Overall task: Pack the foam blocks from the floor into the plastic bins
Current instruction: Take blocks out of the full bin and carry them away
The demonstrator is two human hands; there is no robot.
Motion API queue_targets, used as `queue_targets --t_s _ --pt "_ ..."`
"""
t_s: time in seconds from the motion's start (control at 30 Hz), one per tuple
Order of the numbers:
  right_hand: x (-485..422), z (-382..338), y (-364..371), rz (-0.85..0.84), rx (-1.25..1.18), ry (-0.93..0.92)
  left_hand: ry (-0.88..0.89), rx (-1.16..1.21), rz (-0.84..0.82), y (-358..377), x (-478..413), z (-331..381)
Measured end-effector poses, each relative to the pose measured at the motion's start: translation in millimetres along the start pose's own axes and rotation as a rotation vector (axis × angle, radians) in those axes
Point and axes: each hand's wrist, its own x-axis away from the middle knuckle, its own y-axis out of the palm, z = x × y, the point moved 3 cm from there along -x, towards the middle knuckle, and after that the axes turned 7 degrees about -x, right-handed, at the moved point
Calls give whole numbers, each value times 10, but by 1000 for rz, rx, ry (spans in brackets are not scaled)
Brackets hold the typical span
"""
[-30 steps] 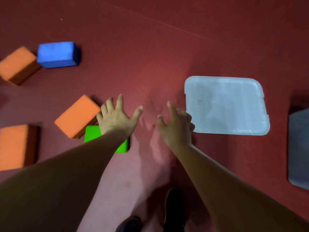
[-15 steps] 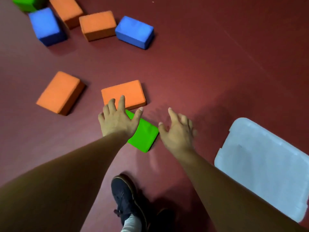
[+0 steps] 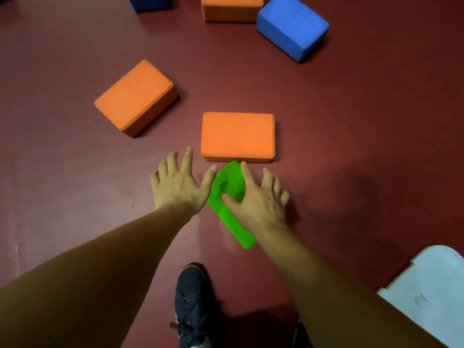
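Head-worn view, steeply down, near floor (image 3: pixel 351 146)

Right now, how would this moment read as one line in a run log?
stage: green block not yet gripped | left hand: open, beside it | right hand: open, over it | nearest orange block: just beyond

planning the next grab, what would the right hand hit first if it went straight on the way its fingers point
The right hand, spread over the green block, points at the nearest orange block; it would likely meet that block's near edge first, though its height above the floor is unclear.
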Motion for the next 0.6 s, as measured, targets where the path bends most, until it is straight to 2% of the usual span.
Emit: queue_targets --t_s 0.2,0.4,0.6 --pt "-360 396 837 -105 154 -104 -135 26 -46 846 -119 -170" --pt "-471 572 1324 57 255 -183 -140 28 -26 1301 -151 -297" --pt "-547 606 1310 -85 235 -136 -125 4 -48 1368 -113 -296"
